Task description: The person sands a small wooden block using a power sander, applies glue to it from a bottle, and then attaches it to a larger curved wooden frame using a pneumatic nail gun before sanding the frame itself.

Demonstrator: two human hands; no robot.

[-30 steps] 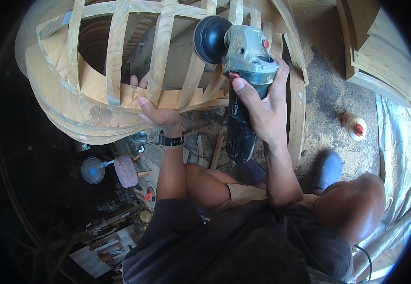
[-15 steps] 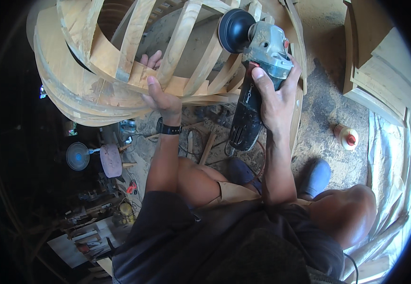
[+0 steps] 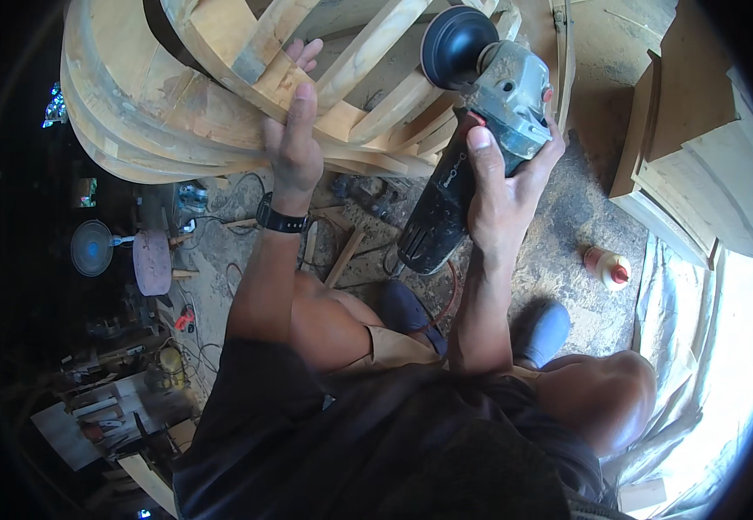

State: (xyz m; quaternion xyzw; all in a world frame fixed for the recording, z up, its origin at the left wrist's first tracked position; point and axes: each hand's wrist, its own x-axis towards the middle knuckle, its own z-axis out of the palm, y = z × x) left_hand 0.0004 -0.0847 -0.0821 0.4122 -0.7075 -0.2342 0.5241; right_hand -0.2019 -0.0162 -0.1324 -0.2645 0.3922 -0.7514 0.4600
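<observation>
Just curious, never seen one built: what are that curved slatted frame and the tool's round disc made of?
The curved slatted frame looks like bare, unfinished wood: pale, grainy, rough-edged. The round disc on the grinder looks like matte black rubber or plastic; I cannot tell which.

— What is in the right hand?
— A dusty grey grinder with a round black disc, tilted up.
— And by the left hand?
— A curved wooden frame of slats, maybe unfinished, under its palm.
</observation>
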